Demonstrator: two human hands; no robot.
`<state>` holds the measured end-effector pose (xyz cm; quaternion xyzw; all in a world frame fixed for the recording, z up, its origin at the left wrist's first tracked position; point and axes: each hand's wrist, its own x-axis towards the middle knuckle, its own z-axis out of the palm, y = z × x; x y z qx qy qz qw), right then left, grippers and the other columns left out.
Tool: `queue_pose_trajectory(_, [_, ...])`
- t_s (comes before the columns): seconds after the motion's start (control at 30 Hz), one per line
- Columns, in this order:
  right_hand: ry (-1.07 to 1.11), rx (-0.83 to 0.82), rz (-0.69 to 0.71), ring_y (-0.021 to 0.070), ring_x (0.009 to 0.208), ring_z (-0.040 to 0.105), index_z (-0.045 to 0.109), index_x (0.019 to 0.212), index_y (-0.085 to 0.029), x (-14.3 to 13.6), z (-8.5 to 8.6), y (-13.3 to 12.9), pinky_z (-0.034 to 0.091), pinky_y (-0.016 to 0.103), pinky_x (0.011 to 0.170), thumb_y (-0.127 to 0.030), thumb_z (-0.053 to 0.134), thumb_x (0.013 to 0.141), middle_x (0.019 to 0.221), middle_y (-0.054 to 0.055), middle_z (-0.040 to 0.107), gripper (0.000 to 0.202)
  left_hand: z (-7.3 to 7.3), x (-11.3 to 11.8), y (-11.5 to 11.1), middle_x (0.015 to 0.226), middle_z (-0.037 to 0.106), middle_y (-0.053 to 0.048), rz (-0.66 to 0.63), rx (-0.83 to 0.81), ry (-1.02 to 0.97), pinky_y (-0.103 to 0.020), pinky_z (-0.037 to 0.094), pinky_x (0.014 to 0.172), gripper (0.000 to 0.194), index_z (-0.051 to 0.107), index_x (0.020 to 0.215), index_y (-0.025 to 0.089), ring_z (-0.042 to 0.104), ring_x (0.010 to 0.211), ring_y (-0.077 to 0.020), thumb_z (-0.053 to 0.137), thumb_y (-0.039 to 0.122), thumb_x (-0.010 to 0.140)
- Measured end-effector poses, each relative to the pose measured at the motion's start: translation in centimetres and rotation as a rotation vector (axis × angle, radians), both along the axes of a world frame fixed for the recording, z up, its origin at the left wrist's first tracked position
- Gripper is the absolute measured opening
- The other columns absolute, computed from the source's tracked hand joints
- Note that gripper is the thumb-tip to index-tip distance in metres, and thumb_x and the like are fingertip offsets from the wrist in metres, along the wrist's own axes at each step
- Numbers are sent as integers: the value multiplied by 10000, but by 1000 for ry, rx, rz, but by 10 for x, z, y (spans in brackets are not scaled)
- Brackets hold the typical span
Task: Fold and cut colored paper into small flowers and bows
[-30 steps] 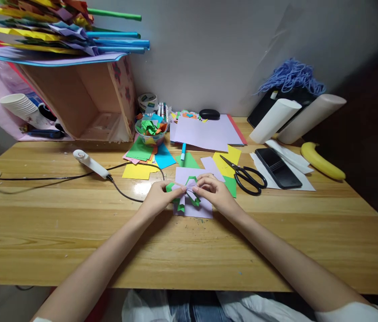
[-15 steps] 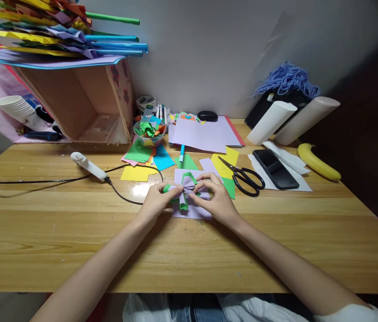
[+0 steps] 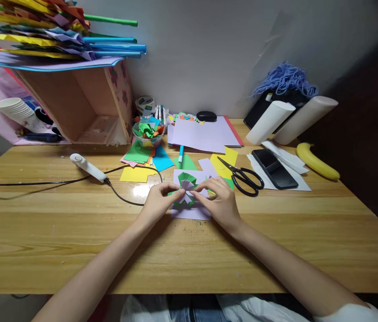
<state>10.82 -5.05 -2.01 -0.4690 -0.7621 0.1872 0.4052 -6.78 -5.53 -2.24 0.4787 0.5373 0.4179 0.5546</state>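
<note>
A pleated paper piece point(image 3: 186, 187), lilac with green edges, fans out between my two hands over a lilac sheet point(image 3: 191, 210) on the wooden desk point(image 3: 182, 250). My left hand point(image 3: 158, 203) pinches its left side with thumb and forefinger. My right hand point(image 3: 220, 201) pinches the right side, fingertips meeting the left hand's near the middle. Part of the folded piece is hidden under my fingers.
Black scissors point(image 3: 245, 177), a phone point(image 3: 274, 162) and a banana point(image 3: 316, 161) lie to the right. Coloured paper scraps point(image 3: 140, 156), a bowl of scraps point(image 3: 148, 132), a blue marker point(image 3: 181, 153) and a glue gun point(image 3: 88, 167) with its cord lie behind. A wooden box point(image 3: 84, 107) stands at the back left.
The pleated piece has been spread from a narrow bow shape into a rounder fan. Both hands stayed pinching it and shifted slightly.
</note>
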Motion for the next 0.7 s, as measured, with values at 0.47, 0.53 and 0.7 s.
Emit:
queue_pose_trajectory(0.47, [334, -462, 34, 157, 676, 593, 615, 722, -167, 0, -4, 4, 466, 262, 573, -370, 634, 731, 733, 36, 640, 204, 1, 2, -1, 731, 648, -44, 33, 20, 5, -217, 444, 611, 247, 672, 749, 125, 574, 664, -129, 689, 350, 649])
queue_pose_trajectory(0.53, [389, -518, 74, 149, 664, 596, 602, 720, -162, 0, -5, 6, 492, 267, 591, -370, 648, 713, 739, 33, 631, 213, 0, 2, -1, 731, 651, -43, 43, 43, 24, -212, 434, 604, 246, 676, 751, 126, 570, 665, -129, 687, 351, 651])
queue_pose_trajectory(0.7, [411, -581, 113, 129, 607, 596, 581, 725, -167, -1, -6, 6, 507, 264, 579, -364, 680, 673, 716, 18, 622, 227, -2, 1, -2, 722, 651, -39, 62, 63, 43, -206, 413, 575, 250, 676, 741, 127, 558, 651, -126, 686, 359, 648])
